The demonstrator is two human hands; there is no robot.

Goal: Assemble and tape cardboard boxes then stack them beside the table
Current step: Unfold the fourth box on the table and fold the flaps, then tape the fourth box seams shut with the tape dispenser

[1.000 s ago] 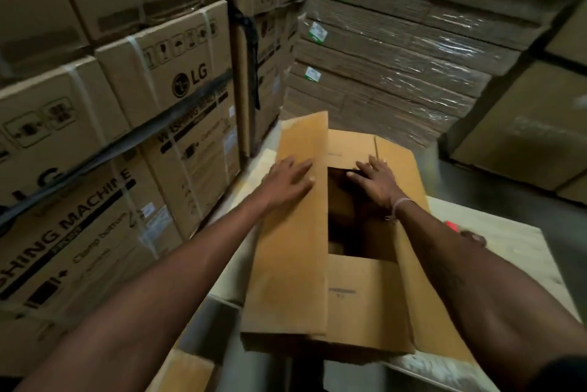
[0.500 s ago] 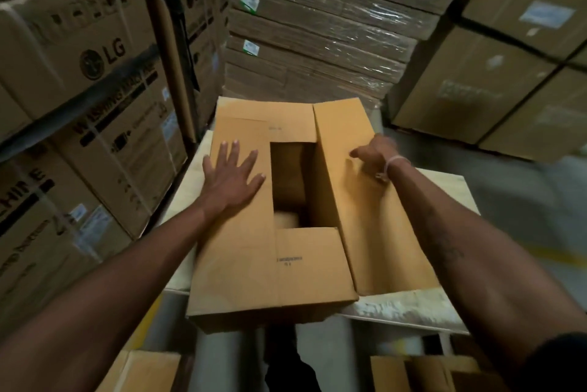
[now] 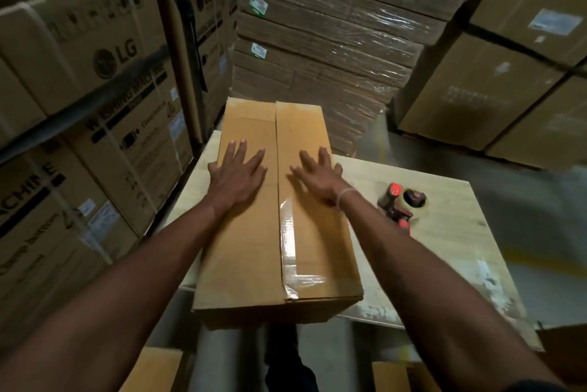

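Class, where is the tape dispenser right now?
The tape dispenser lies on the table, right of the box, near the right hand.

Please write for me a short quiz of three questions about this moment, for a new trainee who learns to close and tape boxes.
1. True or false: both top flaps of the cardboard box are folded down flat.
2. Where does the tape dispenser lie? A) on top of the box B) on the table, to the right of the box C) in the right hand
3. Fill in: the left hand and the right hand press with ______ fingers, one on each side of the middle seam.

Key: 1 true; 2 B; 3 straight, spread.
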